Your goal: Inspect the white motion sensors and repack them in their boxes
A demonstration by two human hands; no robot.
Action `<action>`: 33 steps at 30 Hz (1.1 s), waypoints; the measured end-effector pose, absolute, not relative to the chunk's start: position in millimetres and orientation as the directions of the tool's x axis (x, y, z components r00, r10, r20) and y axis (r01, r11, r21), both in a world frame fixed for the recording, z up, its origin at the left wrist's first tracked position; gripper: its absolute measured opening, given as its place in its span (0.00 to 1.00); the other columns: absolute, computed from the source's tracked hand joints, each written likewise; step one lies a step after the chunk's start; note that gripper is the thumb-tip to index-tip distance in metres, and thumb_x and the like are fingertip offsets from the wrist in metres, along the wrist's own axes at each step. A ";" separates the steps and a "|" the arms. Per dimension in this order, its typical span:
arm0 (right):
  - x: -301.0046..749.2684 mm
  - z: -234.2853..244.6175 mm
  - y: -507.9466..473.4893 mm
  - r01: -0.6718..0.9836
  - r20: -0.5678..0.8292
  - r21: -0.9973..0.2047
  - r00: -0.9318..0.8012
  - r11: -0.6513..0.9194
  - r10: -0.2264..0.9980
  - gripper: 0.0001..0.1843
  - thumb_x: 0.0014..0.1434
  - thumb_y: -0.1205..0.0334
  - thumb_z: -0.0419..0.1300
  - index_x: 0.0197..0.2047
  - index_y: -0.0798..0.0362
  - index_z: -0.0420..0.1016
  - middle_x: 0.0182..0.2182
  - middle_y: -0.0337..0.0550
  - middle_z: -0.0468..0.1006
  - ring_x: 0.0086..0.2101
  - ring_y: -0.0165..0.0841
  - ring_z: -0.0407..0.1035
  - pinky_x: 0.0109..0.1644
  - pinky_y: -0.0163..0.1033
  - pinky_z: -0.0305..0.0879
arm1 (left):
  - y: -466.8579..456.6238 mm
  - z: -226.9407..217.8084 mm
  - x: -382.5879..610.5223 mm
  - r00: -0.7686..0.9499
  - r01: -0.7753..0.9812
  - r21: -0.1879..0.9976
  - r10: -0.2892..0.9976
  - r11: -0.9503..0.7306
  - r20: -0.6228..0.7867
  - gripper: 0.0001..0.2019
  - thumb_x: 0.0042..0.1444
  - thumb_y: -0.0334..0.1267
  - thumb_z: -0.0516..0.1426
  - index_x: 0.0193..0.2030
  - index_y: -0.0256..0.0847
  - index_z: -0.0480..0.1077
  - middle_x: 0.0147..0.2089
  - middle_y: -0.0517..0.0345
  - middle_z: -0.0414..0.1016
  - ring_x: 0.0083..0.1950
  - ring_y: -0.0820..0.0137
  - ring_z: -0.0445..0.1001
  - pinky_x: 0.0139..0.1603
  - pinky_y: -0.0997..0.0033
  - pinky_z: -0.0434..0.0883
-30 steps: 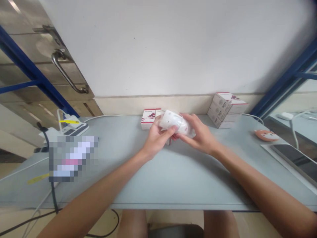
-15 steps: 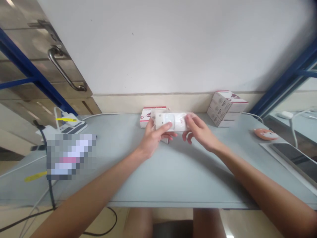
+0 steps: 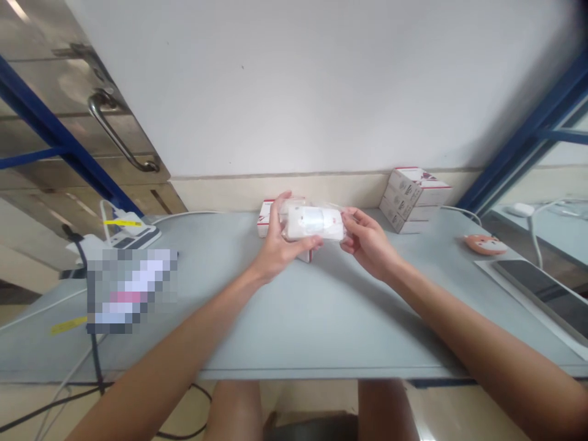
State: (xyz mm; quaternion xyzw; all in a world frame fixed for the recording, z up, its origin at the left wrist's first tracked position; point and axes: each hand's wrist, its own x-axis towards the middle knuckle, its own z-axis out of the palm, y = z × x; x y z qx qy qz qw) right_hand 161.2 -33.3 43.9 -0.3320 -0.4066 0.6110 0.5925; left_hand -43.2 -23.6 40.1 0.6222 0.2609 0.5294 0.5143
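Change: Against the frame before, the red mark on the white cylindrical item point(image 3: 315, 222) had moved from its right end to its left end, so the item had been turned. The clear plastic bag point(image 3: 334, 207) around it showed more at the top edge. The left hand point(image 3: 280, 236) had shifted from lying over the item to cradling it from the left end, and the view had drifted slightly.

Left hand: Its fingers point(image 3: 275, 205) stood upright behind the bagged item, with the thumb point(image 3: 310, 244) running along the underside.

Right hand: It held the right end of the bag between thumb and fingertips, in a narrow pinch.

Grip: Both hands were closed on the bagged item, which was held between them.

Item: It lay lengthwise, raised above the grey table point(image 3: 321, 318), in front of a white carton point(image 3: 265, 219).

Labels: The carton and the stack of 3 white cartons point(image 3: 404, 199) had red edges and a dark red emblem. Their small print was too fine to read, as was the mark on the item.

Around: A white desktop device point(image 3: 138, 236) with a yellow tag stood at the left, beside a pixelated patch point(image 3: 131, 288). An orange fox-faced object point(image 3: 486, 244) and a dark tablet point(image 3: 533, 288) lay at the right.
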 end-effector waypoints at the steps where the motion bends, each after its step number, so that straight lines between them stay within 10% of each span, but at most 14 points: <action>1: 161.6 45.3 -33.3 -0.485 0.046 -0.875 -0.098 -0.008 0.994 0.17 0.57 0.55 0.75 0.40 0.52 0.74 0.25 0.30 0.65 0.22 0.22 0.53 0.22 0.28 0.51 | -23.2 41.8 -44.6 0.313 -0.173 0.901 0.845 -0.397 0.433 0.50 0.51 0.42 0.74 0.73 0.59 0.50 0.73 0.45 0.65 0.52 0.61 0.82 0.48 0.61 0.82; 8: 168.7 47.7 -28.8 -0.580 -0.055 -0.799 -0.195 -0.160 0.979 0.14 0.52 0.67 0.75 0.35 0.55 0.73 0.27 0.30 0.60 0.23 0.20 0.46 0.21 0.25 0.50 | -15.5 39.8 -52.1 0.215 0.302 0.544 0.612 -0.783 0.761 0.29 0.51 0.45 0.75 0.57 0.48 0.70 0.67 0.45 0.68 0.68 0.55 0.71 0.66 0.54 0.73; 13: 160.0 41.4 -30.8 -0.436 0.064 -0.899 -0.065 0.029 0.996 0.20 0.55 0.55 0.75 0.34 0.50 0.66 0.25 0.29 0.62 0.22 0.22 0.50 0.23 0.30 0.49 | -13.6 42.7 -60.7 0.241 0.475 0.352 0.504 -0.807 0.829 0.25 0.51 0.50 0.74 0.52 0.46 0.75 0.48 0.54 0.80 0.49 0.62 0.79 0.52 0.62 0.76; 23: 159.2 21.4 -23.0 0.213 0.527 -0.835 0.039 0.508 0.849 0.11 0.68 0.51 0.59 0.39 0.47 0.64 0.31 0.36 0.70 0.29 0.31 0.61 0.35 0.39 0.59 | -21.7 48.0 -51.0 0.094 0.247 0.871 0.905 -0.425 0.415 0.24 0.54 0.58 0.69 0.50 0.45 0.76 0.43 0.56 0.82 0.27 0.71 0.75 0.24 0.72 0.71; 33: 159.8 17.7 -26.9 0.383 0.527 -0.796 0.059 0.469 0.848 0.03 0.68 0.59 0.57 0.40 0.46 0.67 0.33 0.39 0.75 0.32 0.35 0.63 0.40 0.40 0.57 | -28.0 52.5 -50.6 0.174 0.341 0.828 0.895 -0.446 0.411 0.22 0.62 0.60 0.63 0.50 0.44 0.79 0.46 0.54 0.83 0.25 0.74 0.75 0.23 0.76 0.69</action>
